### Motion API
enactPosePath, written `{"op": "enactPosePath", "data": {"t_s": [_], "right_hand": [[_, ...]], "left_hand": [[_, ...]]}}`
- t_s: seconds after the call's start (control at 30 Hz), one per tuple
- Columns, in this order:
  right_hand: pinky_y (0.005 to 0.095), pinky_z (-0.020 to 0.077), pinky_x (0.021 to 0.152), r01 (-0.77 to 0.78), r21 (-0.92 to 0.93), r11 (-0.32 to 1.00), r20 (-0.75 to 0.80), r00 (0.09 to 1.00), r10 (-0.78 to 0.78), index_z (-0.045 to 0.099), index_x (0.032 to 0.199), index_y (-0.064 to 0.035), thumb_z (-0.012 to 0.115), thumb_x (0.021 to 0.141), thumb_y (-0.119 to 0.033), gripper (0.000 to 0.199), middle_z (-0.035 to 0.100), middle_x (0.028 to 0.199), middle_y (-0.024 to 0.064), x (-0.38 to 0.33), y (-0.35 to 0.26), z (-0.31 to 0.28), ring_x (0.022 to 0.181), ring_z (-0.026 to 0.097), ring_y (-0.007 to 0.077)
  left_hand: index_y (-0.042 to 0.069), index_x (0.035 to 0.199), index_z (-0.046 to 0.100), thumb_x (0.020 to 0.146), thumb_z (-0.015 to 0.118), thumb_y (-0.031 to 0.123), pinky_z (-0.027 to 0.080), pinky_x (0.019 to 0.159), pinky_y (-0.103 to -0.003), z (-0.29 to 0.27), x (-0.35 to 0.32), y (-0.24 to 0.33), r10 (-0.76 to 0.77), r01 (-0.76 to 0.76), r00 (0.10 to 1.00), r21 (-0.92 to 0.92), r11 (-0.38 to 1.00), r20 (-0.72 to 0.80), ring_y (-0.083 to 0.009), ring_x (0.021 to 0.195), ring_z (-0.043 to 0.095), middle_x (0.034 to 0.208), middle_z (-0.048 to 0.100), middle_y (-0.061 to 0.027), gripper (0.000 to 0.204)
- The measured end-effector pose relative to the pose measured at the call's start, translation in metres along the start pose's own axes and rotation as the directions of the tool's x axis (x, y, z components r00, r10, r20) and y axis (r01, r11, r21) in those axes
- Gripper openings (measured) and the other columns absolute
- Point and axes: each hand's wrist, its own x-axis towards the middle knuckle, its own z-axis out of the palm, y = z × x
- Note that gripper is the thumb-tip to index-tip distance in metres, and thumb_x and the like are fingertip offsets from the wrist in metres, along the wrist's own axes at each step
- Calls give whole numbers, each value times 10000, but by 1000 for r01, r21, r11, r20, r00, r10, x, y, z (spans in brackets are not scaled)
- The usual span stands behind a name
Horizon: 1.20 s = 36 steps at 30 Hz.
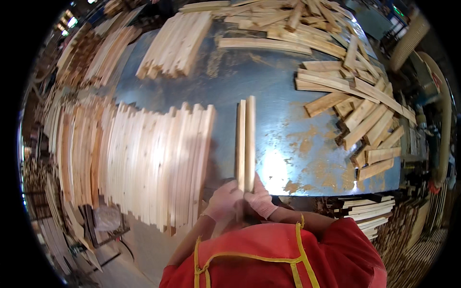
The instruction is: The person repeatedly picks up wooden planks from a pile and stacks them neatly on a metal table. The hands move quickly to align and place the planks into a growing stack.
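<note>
Two long, pale wooden strips stand out in front of me, side by side, over the near edge of the metal table. My left hand (pixel 226 199), in a light glove, is closed around the near end of the left strip (pixel 241 144). Gripping the right strip (pixel 250 144) at its near end is my gloved right hand (pixel 261 198). A thin dark line runs between the strips, so I cannot tell if they touch all along. Left of them lies a wide row of similar strips (pixel 158 153), packed edge to edge. Most of my fingers are hidden.
The metal-topped table (pixel 230 89) carries sawdust patches. A loose heap of boards (pixel 370 115) covers its right side, with more boards (pixel 297 24) at the back. A neat bundle (pixel 177 43) lies at the far left. Stacked strips (pixel 367 213) sit below the right edge.
</note>
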Motion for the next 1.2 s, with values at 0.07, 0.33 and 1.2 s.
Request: {"op": "enactPosePath", "data": {"t_s": [0.07, 0.33, 1.2], "right_hand": [[501, 542, 1110, 90, -180, 979, 164, 985, -60, 375, 1703, -128, 748, 966, -316, 847, 661, 1448, 277, 1, -7, 28, 1329, 653, 477], [448, 547, 1003, 459, -403, 792, 800, 598, 61, 669, 1468, -84, 718, 960, -472, 641, 756, 1238, 194, 70, -69, 30, 1130, 724, 344], [437, 575, 1056, 331, -875, 354, 332, 941, -59, 367, 1719, -78, 885, 764, -271, 1103, 724, 1419, 259, 264, -213, -354, 1280, 708, 416]], "left_hand": [[36, 1606, 522, 1016, 700, 324, 476, 1168, -450, -8, -20, -4, 216, -102, 941, 389, 915, -262, -347, 1394, 598, 1532, 608, -182, 680], [36, 1650, 472, 974, 725, 452, 326, 1300, -538, -40, 18, -11, 488, 22, 698, 697, 716, -524, -433, 1571, 417, 1692, 460, -232, 833], [80, 1243, 633, 959, 690, 225, 484, 986, -557, -45, 47, 6, 677, 203, 538, 857, 474, -502, -415, 1182, 588, 1277, 606, -177, 324]]}}
